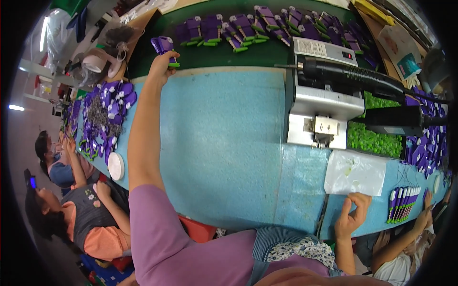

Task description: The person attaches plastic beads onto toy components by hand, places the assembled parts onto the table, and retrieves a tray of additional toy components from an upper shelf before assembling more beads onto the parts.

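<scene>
At the green belt's edge, left hand (pixel 162 64) gripping purple part (pixel 163 45), right hand (pixel 350 217) empty, half-curled

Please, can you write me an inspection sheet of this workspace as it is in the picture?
Surface: long light-blue table top, dark green belt beyond it.
Job's things: purple and green plastic piece; rows of like pieces on the belt.
Clutter: heap of purple parts, small green parts, clear plastic bag, white round lid.
Hands: left hand holds the piece at the belt edge; right hand by the bag, pinching, contents unclear.
Cables: black hose over the grey metal machine.
Surroundings: seated co-workers on the left.
</scene>
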Demonstrator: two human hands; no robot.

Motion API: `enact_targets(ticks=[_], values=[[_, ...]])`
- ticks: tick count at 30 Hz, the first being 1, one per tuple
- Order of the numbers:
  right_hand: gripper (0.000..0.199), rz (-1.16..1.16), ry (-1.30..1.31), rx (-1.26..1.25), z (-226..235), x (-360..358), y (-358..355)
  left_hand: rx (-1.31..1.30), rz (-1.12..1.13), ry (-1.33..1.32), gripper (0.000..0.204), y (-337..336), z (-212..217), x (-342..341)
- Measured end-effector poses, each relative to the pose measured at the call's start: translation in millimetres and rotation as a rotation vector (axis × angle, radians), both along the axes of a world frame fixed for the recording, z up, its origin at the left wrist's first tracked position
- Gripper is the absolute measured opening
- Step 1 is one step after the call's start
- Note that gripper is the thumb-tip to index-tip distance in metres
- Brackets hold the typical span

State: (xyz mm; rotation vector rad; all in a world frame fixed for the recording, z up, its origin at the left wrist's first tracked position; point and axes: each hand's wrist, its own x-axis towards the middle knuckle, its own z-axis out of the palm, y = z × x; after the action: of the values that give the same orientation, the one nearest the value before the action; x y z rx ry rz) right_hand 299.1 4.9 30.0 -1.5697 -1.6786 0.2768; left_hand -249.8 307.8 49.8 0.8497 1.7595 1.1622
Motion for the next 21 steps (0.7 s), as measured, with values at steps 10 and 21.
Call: enact_targets(ticks=[10, 21], values=[[0.01, -0.104, -0.103, 0.115, -15.0, -2.8, 4.6, -0.151, -0.011, 1.246, 0.06, 135.7, -105.0, -50.8], [0.013, -0.051, 0.083, 0.376, -19.3, 10.4, -4.3, 0.569, -0.347, 1.283, 0.033, 37.1, -38.4, 28.8]])
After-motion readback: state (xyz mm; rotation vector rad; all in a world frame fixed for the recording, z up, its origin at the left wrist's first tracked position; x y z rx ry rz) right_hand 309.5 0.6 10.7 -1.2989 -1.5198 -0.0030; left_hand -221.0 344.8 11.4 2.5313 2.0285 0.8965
